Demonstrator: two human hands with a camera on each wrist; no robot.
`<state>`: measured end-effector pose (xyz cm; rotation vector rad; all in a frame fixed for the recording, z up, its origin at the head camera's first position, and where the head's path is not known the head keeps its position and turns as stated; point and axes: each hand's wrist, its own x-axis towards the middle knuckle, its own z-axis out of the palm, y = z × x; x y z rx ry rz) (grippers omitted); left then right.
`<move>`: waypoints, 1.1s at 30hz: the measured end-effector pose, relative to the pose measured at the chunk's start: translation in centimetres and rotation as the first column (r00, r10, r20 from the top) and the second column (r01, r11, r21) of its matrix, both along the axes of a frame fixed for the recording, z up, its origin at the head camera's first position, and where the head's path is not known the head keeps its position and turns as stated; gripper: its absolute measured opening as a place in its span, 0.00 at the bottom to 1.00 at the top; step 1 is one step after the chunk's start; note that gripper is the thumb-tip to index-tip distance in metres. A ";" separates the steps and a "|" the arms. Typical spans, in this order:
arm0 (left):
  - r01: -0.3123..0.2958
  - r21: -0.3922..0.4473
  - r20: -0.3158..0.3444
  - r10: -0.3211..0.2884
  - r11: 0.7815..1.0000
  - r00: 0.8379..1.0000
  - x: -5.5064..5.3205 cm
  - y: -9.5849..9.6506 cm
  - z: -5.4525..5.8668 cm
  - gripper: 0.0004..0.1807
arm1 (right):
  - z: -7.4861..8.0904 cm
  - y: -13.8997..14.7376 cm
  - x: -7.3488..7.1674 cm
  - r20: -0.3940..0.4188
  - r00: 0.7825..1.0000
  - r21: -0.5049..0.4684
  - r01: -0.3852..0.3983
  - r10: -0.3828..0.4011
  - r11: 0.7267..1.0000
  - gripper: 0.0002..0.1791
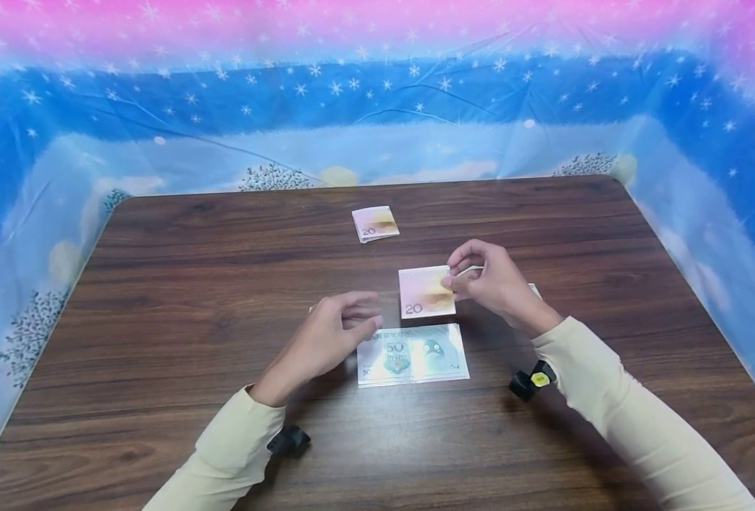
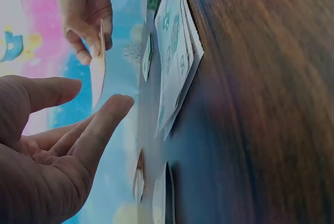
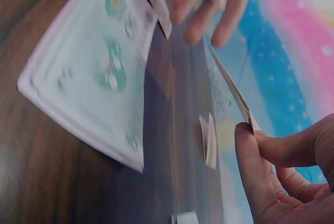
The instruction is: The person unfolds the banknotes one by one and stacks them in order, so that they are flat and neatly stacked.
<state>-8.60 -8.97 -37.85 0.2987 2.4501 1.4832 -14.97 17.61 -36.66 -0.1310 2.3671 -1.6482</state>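
My right hand pinches a folded pink-and-gold 20 banknote at its right side, between thumb and fingers. In the right wrist view this banknote is seen nearly edge-on, raised above the table. My left hand is beside it on the left with nothing in its grasp; its thumb and fingers are apart in the left wrist view. Below the hands lies a small stack of flat, pale green 50 banknotes, a penguin-like figure printed on the top one. The left fingertips overlap the stack's upper left corner in the head view.
Folded 20 banknotes lie farther back on the brown wooden table. Folded green papers stand beyond the stack, partly behind the right wrist in the head view. Another folded paper lies at left, mostly hidden by the left hand from above.
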 end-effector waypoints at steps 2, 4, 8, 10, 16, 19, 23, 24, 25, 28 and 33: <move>-0.013 0.029 0.030 0.012 0.999 0.999 0.0 0.1 -0.2 0.26 | -0.2 -0.5 0.3 0.005 1.000 -0.014 -0.007 0.007 1.000 0.15; -0.031 0.078 0.081 0.024 0.996 0.996 -0.1 0.4 -0.3 0.28 | -0.2 -1.1 0.6 0.011 1.000 -0.030 -0.015 0.016 0.999 0.15; -0.079 0.231 0.208 0.030 0.970 0.978 -0.2 0.9 -0.5 0.28 | -0.3 -2.0 1.1 0.036 0.999 -0.082 -0.025 0.028 0.996 0.15; -0.124 0.300 0.275 0.039 0.946 0.961 -0.3 1.0 -0.5 0.27 | -0.3 -2.3 1.3 0.053 0.998 -0.101 -0.027 0.033 0.994 0.16; -0.216 0.406 0.360 0.062 0.888 0.931 -0.4 1.3 -0.1 0.21 | -0.4 -2.8 1.6 0.085 0.996 -0.143 -0.018 0.030 0.990 0.17; -0.230 0.413 0.362 0.072 0.881 0.929 -0.3 1.4 0.1 0.20 | -0.5 -2.8 1.7 0.089 0.996 -0.143 -0.009 0.022 0.990 0.16; -0.233 0.426 0.358 0.073 0.875 0.931 -0.2 1.4 0.4 0.20 | -0.8 -2.9 1.8 0.101 0.995 -0.100 -0.009 0.019 0.995 0.13; -0.235 0.431 0.359 0.074 0.871 0.930 -0.2 1.5 0.4 0.20 | -0.9 -3.0 1.8 0.106 0.994 -0.086 -0.013 0.022 0.996 0.11; -0.236 0.433 0.359 0.074 0.870 0.930 -0.2 1.5 0.5 0.20 | -1.0 -3.0 1.9 0.109 0.994 -0.069 -0.016 0.024 0.997 0.11; -0.236 0.445 0.360 0.069 0.864 0.930 -0.2 1.6 0.5 0.21 | -1.3 -3.2 2.1 0.114 0.993 -0.024 -0.030 0.033 0.999 0.10; -0.224 0.429 0.365 0.059 0.875 0.929 -0.1 1.6 0.6 0.22 | -1.5 -3.5 2.5 0.104 0.993 0.023 -0.067 0.065 0.997 0.11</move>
